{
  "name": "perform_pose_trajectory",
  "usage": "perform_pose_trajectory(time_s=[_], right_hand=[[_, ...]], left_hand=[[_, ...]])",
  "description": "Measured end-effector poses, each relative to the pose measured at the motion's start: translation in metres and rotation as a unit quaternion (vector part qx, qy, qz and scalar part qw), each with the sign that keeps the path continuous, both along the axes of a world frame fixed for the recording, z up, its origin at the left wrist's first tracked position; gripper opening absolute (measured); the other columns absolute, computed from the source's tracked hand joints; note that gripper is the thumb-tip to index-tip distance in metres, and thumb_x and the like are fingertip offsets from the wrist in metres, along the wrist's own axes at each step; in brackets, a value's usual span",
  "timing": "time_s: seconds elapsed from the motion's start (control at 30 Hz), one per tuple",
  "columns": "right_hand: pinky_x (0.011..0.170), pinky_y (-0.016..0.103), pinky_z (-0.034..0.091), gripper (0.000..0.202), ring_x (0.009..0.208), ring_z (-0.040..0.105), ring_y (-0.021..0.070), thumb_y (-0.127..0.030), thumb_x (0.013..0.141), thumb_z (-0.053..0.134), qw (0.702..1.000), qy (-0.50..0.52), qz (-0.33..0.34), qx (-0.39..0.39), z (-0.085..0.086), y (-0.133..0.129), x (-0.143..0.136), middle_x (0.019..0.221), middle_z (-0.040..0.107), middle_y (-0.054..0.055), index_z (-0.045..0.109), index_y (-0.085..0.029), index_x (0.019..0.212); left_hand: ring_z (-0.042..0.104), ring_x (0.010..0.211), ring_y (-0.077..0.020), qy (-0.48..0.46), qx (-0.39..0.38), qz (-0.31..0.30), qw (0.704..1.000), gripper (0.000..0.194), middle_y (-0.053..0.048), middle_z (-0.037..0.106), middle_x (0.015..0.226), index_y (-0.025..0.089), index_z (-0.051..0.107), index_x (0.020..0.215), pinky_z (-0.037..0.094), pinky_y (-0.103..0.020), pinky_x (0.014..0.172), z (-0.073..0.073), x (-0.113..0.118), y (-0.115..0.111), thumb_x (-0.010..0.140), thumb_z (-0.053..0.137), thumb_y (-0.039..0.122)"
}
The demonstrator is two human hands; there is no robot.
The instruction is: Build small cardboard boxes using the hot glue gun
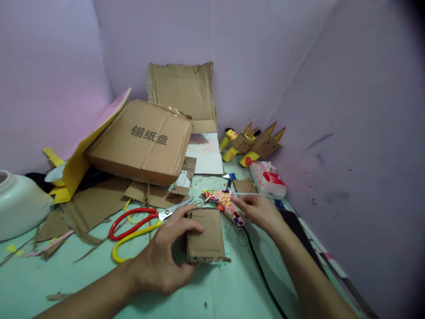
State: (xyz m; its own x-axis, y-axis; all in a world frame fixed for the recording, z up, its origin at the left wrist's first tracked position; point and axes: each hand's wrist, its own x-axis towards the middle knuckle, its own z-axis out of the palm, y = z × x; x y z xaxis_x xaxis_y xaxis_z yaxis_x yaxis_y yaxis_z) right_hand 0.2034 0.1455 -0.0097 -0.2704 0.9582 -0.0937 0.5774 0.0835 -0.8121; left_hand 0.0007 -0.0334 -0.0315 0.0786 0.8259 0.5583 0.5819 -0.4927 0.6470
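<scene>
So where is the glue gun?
In the head view, the glue gun is slightly right of centre, just beyond the cardboard box, by the right hand's fingers.

Head-worn cam looks fwd & down, fairly close, across green table twd lilac walls.

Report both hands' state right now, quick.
Left hand: closed on a small cardboard piece, thumb low, fingers along its upper side.
Right hand: fingers at the patterned glue gun; grip or mere touch, cannot tell.
</scene>
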Motion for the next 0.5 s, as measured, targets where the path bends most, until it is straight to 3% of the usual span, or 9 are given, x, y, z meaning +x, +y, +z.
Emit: perform_pose_trajectory(time_s=[0.07, 0.13, 0.3, 0.37, 0.5], right_hand=[[0.034, 0.019, 0.020, 0.035, 0.032, 0.039, 0.0077, -0.030, 0.052, 0.080, 1.000, -0.007, 0.014, -0.025, -0.003, 0.000, -0.015, 0.030, 0.041, -0.006, 0.052, -0.018, 0.036], [0.034, 0.020, 0.019, 0.037, 0.032, 0.036, 0.0071, -0.029, 0.050, 0.080, 0.998, 0.000, 0.022, -0.056, -0.004, -0.006, -0.027, 0.029, 0.039, -0.007, 0.048, -0.019, 0.035], [0.038, 0.024, 0.040, 0.024, 0.038, 0.046, 0.0113, -0.041, 0.063, 0.066, 0.991, 0.079, 0.019, -0.110, 0.001, -0.030, -0.036, 0.045, 0.051, -0.005, 0.053, -0.021, 0.060], [0.040, 0.024, 0.041, 0.026, 0.041, 0.049, 0.0117, -0.042, 0.063, 0.065, 0.989, 0.113, 0.011, -0.095, 0.007, -0.040, -0.031, 0.049, 0.053, -0.004, 0.052, -0.021, 0.066], [0.033, 0.021, 0.030, 0.030, 0.035, 0.041, 0.0092, -0.046, 0.064, 0.069, 0.990, 0.140, -0.009, 0.008, 0.021, -0.061, -0.004, 0.044, 0.053, -0.002, 0.055, -0.019, 0.061]], left_hand=[[0.047, 0.124, -0.0305, 0.003, 0.004, 0.000, 1.000, 0.059, -0.014, 0.043, 0.134, 0.024, 0.049, 0.109, 0.042, -0.043, 0.100, 0.001, 0.000, -0.001, 0.056, 0.063, 0.004], [0.048, 0.124, -0.0311, 0.001, 0.005, 0.001, 1.000, 0.059, -0.015, 0.044, 0.133, 0.023, 0.048, 0.109, 0.043, -0.043, 0.100, 0.002, 0.001, -0.001, 0.055, 0.063, 0.004], [0.046, 0.125, -0.0334, -0.009, 0.009, 0.008, 1.000, 0.068, -0.017, 0.047, 0.132, 0.022, 0.042, 0.117, 0.041, -0.047, 0.102, 0.002, 0.000, 0.000, 0.055, 0.064, 0.007], [0.048, 0.124, -0.0315, -0.019, 0.008, 0.010, 1.000, 0.072, -0.014, 0.050, 0.130, 0.022, 0.039, 0.122, 0.040, -0.046, 0.104, 0.002, -0.001, 0.001, 0.056, 0.065, 0.009], [0.052, 0.121, -0.0265, -0.040, -0.044, 0.014, 0.998, 0.079, -0.012, 0.052, 0.132, 0.022, 0.033, 0.131, 0.043, -0.038, 0.104, 0.002, 0.000, -0.001, 0.060, 0.068, 0.012]])
